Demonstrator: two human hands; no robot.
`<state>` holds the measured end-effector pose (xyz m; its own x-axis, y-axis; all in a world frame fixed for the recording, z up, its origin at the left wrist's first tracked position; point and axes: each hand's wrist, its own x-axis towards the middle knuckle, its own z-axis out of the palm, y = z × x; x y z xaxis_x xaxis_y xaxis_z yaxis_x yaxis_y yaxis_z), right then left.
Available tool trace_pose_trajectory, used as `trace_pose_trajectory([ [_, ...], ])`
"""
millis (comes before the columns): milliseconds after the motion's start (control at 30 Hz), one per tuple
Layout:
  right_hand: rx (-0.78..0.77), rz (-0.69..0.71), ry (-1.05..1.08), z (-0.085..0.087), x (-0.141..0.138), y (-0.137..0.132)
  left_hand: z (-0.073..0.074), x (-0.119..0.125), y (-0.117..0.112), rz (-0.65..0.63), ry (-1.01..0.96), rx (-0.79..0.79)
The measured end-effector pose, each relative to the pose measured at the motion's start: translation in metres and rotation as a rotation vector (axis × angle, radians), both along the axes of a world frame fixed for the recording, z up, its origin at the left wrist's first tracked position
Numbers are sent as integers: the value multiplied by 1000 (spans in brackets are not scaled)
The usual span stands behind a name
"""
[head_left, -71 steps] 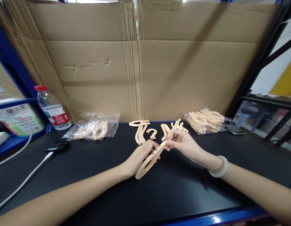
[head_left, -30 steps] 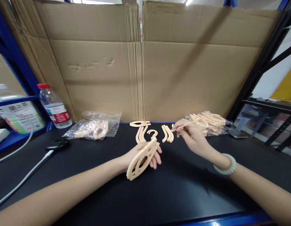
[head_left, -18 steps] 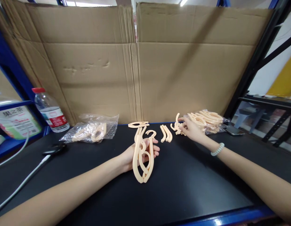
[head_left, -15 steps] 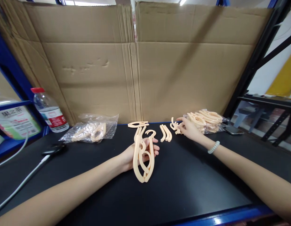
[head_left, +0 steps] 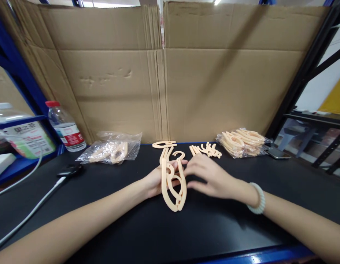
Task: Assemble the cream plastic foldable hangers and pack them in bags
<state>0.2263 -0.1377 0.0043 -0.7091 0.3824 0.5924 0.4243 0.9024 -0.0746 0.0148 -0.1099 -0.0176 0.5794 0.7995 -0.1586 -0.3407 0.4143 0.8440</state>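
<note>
Right hand (head_left: 211, 176) has come back from the pile of small hooks (head_left: 210, 150) to just right of the hanger (head_left: 165, 183). Hanger has barely moved: folded, held over the table (head_left: 219, 233) in the left hand (head_left: 155, 181), which grips it from behind, fingers mostly hidden. Right fingers half curled, blurred; can't tell if they pinch a small part or touch the hanger's edge.

Risks, my read: support is mainly from behind, so a sideways push could twist the hanger. Any small part in a loose pinch could drop. A low swing could scatter the loose hook (head_left: 178, 154) and curved strips (head_left: 163, 154) behind the hanger.

Around: oval piece (head_left: 164, 142) farther behind the hanger; bagged parts well left (head_left: 115, 152) and well right (head_left: 238, 143) of it; bottle (head_left: 69, 134) beyond the left bag. Cardboard (head_left: 233, 73) behind it all limits reach.
</note>
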Motion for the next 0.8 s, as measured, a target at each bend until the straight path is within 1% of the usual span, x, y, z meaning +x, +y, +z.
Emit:
trace_pose_trajectory([
  [33, 24, 63, -94, 0, -9, -10, -1, -1, 0, -4, 6, 0],
  [67, 49, 93, -178, -1, -16, -17, -2, -1, 1, -9, 12, -2],
  [133, 94, 89, -268, -5, -23, -24, -2, -2, 1, 1, 20, -29],
  [267, 132, 10, -243, -17, -21, -19, 2, 3, -2, 92, 6, -86],
  [433, 186, -1, -235, -19, -20, -15, 13, 10, -13, 277, 43, -79],
  [467, 201, -6, -233, -19, -20, -15, 15, 11, -15, 289, 50, -77],
  [533, 243, -20, -227, -19, -21, -14, 16, 11, -18, 273, 64, -58],
  [600, 303, -32, -224, -21, -20, -12, 14, 12, -20, 232, 77, 11],
  [700, 390, -69, -217, -25, -16, -7, 4, 13, -22, 170, 89, 175],
  [767, 408, -122, -224, -26, -13, -5, -4, 13, -22, 180, 115, 286],
  [800, 410, -149, -234, -26, -13, -4, -8, 13, -21, 216, 138, 338],
])
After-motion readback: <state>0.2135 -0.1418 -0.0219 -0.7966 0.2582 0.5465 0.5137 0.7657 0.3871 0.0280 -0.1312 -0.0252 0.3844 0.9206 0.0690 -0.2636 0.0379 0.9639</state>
